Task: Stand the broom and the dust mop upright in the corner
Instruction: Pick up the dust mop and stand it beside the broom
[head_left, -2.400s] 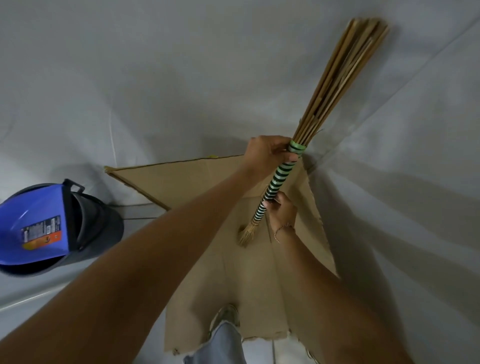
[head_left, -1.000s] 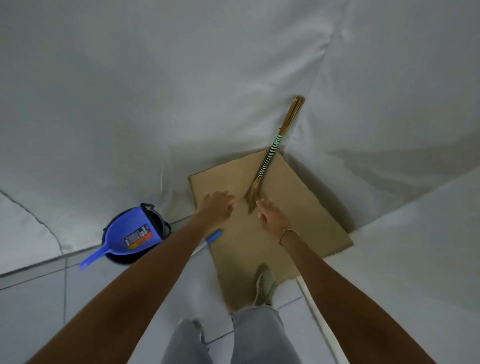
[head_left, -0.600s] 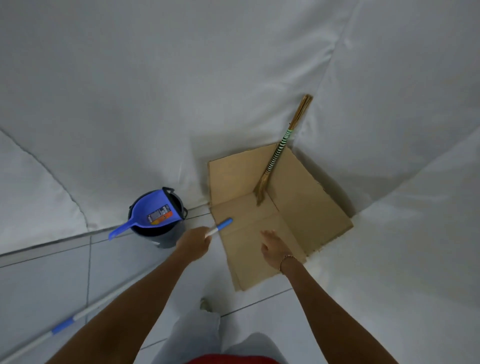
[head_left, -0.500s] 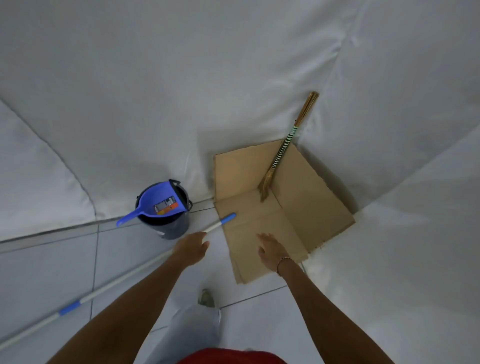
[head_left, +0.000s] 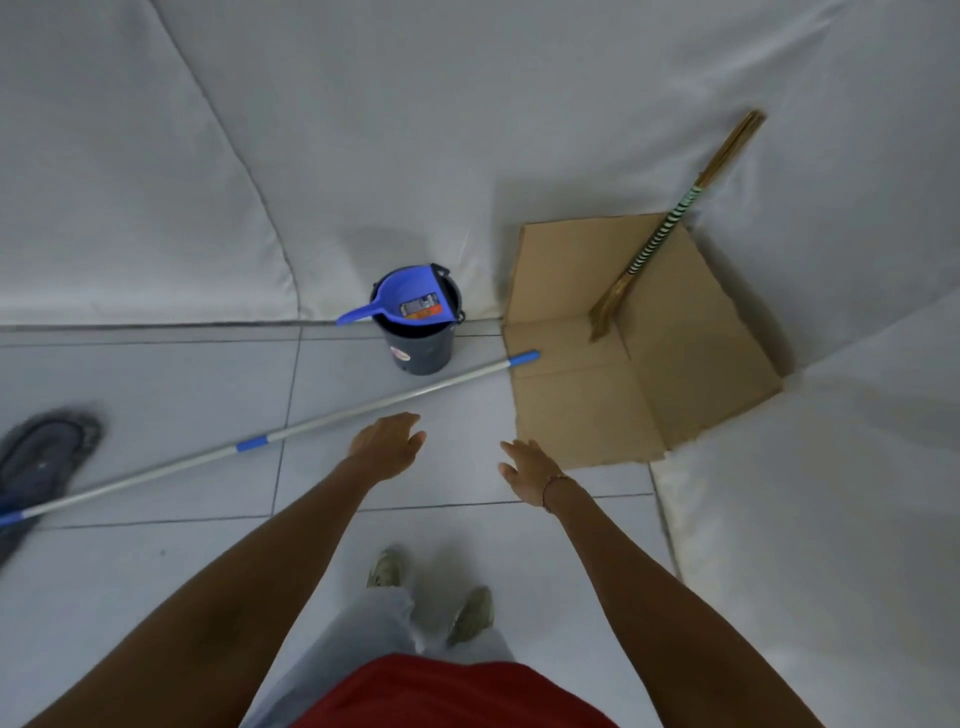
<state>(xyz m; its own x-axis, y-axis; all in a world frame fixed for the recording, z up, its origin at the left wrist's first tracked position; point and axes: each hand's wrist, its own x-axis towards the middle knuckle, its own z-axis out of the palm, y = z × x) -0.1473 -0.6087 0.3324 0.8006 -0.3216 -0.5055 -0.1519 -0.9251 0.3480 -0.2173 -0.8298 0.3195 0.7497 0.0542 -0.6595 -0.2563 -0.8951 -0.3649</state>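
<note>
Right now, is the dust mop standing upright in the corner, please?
No, the dust mop lies flat across the floor tiles, neither hand touching it.

Red top (head_left: 457, 693), pale grey trousers (head_left: 363, 639), olive shoes (head_left: 470, 616), wrist bracelet (head_left: 549, 488)

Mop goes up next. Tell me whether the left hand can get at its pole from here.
Probably yes. The left hand hovers open just short of the dust mop's pole, which lies flat on bare floor tiles. Nothing sits between them; the bucket stands beyond the pole.
</note>
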